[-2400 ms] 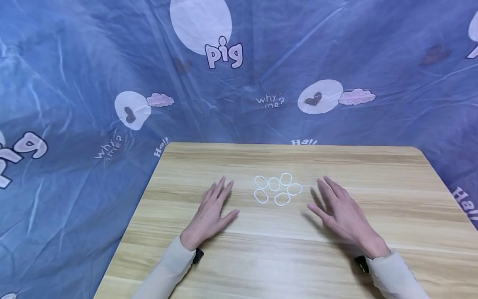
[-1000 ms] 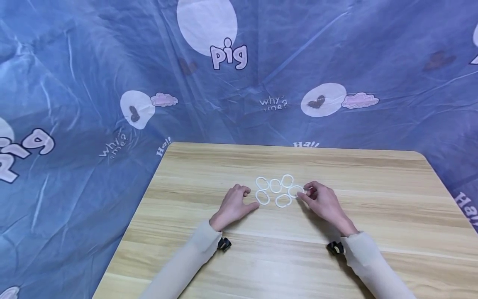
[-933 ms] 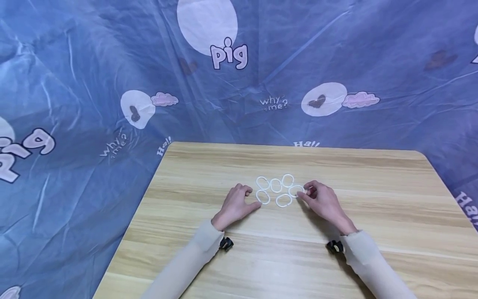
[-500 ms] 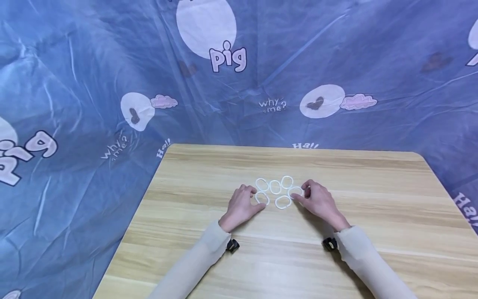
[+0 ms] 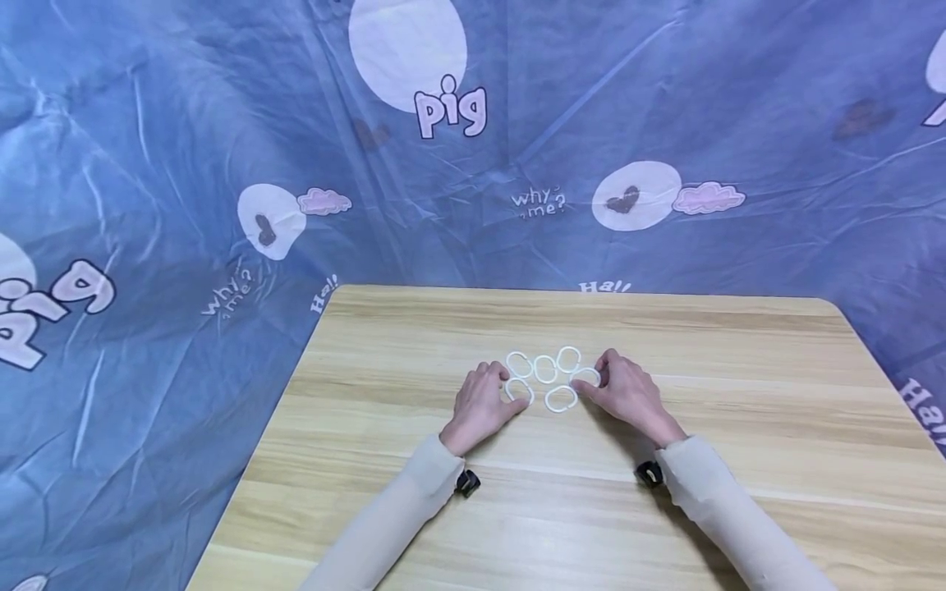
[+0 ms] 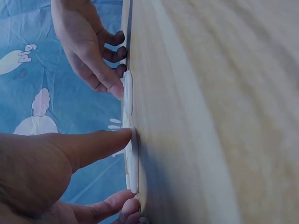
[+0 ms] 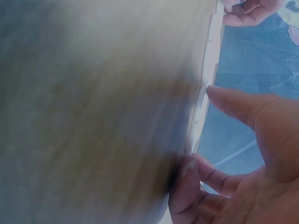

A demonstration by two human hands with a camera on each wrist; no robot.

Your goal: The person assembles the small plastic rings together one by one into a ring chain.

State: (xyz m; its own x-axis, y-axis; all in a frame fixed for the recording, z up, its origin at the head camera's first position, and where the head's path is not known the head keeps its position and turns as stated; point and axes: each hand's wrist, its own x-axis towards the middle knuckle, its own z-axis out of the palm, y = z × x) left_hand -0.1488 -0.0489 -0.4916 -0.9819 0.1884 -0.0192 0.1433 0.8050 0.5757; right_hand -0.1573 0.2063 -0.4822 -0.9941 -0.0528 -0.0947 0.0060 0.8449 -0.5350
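Note:
Several thin white oval rings lie flat in a loose cluster on the wooden table; some show a small gap in their outline. At the cluster's near left, my left hand (image 5: 479, 406) pinches the left ring (image 5: 531, 394) between thumb and fingers. The left wrist view shows the thumb at one end of this ring (image 6: 134, 163) and fingertips at the other. My right hand (image 5: 630, 396) pinches the right ring (image 5: 587, 369) the same way. Thumb and fingers sit at opposite ends of that ring (image 7: 198, 121) in the right wrist view. Between the hands lies the front middle ring (image 5: 562, 410).
The light wooden table (image 5: 532, 525) has rounded far corners. Behind it and to its sides hangs a blue cloth (image 5: 310, 98) printed with cartoon shapes and words. A dark wrist camera (image 5: 468, 483) is strapped at the left cuff, another camera (image 5: 649, 474) at the right.
Both hands have come inward from open poses beside the cluster. The right hand reached its ring first; the left then closed its thumb and fingers on the near left ring. The rings have hardly moved.

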